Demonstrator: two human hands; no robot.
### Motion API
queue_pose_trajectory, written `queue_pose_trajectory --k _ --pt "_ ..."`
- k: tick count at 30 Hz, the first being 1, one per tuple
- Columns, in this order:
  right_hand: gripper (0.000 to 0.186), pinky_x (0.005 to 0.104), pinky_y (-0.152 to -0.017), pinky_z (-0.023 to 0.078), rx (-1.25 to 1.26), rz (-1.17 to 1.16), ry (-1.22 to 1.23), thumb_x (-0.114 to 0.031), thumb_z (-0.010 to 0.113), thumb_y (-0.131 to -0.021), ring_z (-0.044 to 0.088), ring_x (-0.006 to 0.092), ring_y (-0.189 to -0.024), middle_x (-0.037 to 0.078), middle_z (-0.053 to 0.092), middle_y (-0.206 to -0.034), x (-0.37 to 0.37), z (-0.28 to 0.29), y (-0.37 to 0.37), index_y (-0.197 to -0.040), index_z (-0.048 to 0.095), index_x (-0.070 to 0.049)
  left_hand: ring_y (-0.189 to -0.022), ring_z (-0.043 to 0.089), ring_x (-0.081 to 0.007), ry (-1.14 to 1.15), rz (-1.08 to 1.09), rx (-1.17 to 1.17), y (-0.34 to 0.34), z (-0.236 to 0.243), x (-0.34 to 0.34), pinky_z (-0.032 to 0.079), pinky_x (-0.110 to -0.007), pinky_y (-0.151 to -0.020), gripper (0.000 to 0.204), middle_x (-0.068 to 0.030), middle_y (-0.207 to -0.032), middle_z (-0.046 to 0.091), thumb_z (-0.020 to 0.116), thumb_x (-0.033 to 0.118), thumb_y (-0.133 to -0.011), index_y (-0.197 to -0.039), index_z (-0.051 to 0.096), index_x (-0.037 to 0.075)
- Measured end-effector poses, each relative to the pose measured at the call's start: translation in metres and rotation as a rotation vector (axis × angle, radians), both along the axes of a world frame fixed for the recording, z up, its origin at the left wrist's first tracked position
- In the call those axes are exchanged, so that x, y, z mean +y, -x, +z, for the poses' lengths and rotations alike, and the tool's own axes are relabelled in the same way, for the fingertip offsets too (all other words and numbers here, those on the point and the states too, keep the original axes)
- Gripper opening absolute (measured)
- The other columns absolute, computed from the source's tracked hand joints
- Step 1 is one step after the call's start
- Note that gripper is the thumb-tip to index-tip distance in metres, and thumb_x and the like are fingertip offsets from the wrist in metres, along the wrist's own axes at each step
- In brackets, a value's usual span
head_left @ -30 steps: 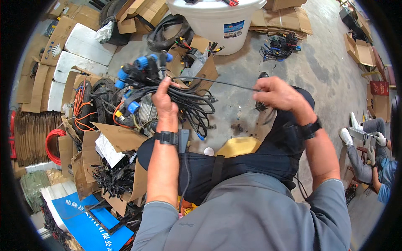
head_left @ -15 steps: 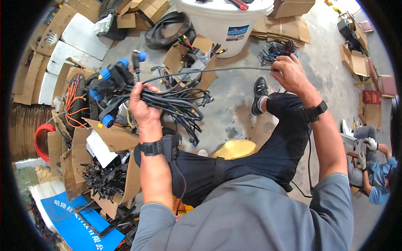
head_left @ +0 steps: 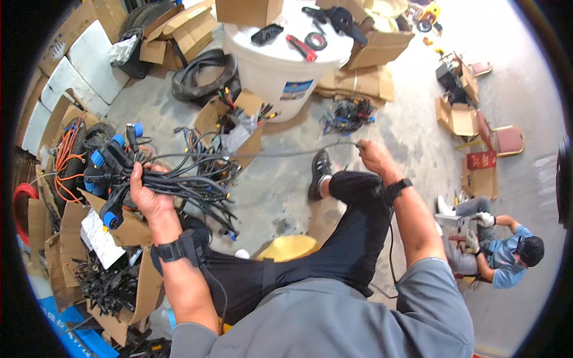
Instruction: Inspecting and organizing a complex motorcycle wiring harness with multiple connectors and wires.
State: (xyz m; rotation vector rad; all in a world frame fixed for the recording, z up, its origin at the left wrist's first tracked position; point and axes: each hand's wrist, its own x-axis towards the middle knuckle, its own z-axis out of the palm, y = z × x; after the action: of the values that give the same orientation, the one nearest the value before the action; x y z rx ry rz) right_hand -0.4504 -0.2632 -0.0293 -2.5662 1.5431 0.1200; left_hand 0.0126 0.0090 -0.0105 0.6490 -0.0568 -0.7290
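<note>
My left hand [head_left: 154, 198] is closed around a bundle of black cables [head_left: 190, 184] at the left, in front of my left knee. Several black plugs with blue ends [head_left: 110, 219] bunch beyond the thumb, and the loose cable loops hang out to the right. One grey-black cable [head_left: 280, 154] runs from this bundle across to my right hand [head_left: 377, 158], nearly taut with a slight sag. The right hand's fingers are pinched on that cable near its end, above my right knee. The fingertips partly hide the end itself.
A white tub [head_left: 262, 68] stands ahead, with a red utility knife [head_left: 301, 48] and black tape roll [head_left: 316, 40] on its lid. Before it are a carton of wires [head_left: 248, 140] and a wire heap [head_left: 349, 116]. A carton [head_left: 146, 280] sits left; a seated co-worker [head_left: 507, 256] is at right.
The view has swung, so the scene sits farther left and the tub's lid shows more. My right hand has closed lower onto the cable, with its fingers more tucked. The left hand keeps the bundle.
</note>
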Motion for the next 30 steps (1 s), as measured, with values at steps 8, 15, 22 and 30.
queue_pose_trajectory --k 8,15,22,30 --pt "0.017 0.0524 -0.071 0.049 0.226 -0.143 0.289 -0.022 0.043 -0.094 0.064 0.0422 -0.082 0.023 0.066 -0.085 -0.042 0.075 0.08 -0.101 0.055 -0.011 -0.06 0.06 -0.0193 -0.121 0.137 -0.053 0.005 0.001 0.002 0.05 -0.033 -0.057 0.016 -0.0076 -0.071 0.061 0.07 0.016 -0.08 -0.084 0.06 0.004" --pt "0.024 0.0497 -0.074 0.049 0.192 -0.19 0.303 -0.031 0.052 -0.092 0.064 0.0396 -0.085 0.021 0.066 -0.085 -0.054 0.097 0.074 -0.099 0.06 -0.01 -0.057 0.062 -0.0193 -0.176 -0.029 -0.035 0.015 -0.002 -0.003 0.052 -0.032 -0.054 0.013 -0.0082 -0.068 0.063 0.069 0.013 -0.08 -0.082 0.062 0.003" --pt "0.027 0.0414 -0.078 0.051 -0.178 0.078 -0.155 -0.023 0.067 -0.08 0.065 0.0362 -0.087 0.022 0.067 -0.089 -0.033 0.042 -0.028 -0.097 0.066 -0.002 -0.057 0.06 -0.019 -0.265 -0.1 -0.104 0.036 -0.009 -0.012 0.05 -0.031 -0.057 0.014 -0.0076 -0.065 0.063 0.068 0.02 -0.079 -0.077 0.063 0.007" --pt "0.033 0.0411 -0.087 0.047 -0.331 0.241 -0.112 -0.019 0.063 -0.085 0.06 0.0366 -0.101 0.022 0.063 -0.108 0.013 -0.023 -0.121 -0.112 0.06 -0.002 -0.056 0.062 -0.0173 -0.184 -0.198 -0.072 0.063 -0.009 -0.025 0.048 -0.027 -0.054 0.019 -0.0085 -0.066 0.064 0.071 0.016 -0.078 -0.085 0.066 -0.001"
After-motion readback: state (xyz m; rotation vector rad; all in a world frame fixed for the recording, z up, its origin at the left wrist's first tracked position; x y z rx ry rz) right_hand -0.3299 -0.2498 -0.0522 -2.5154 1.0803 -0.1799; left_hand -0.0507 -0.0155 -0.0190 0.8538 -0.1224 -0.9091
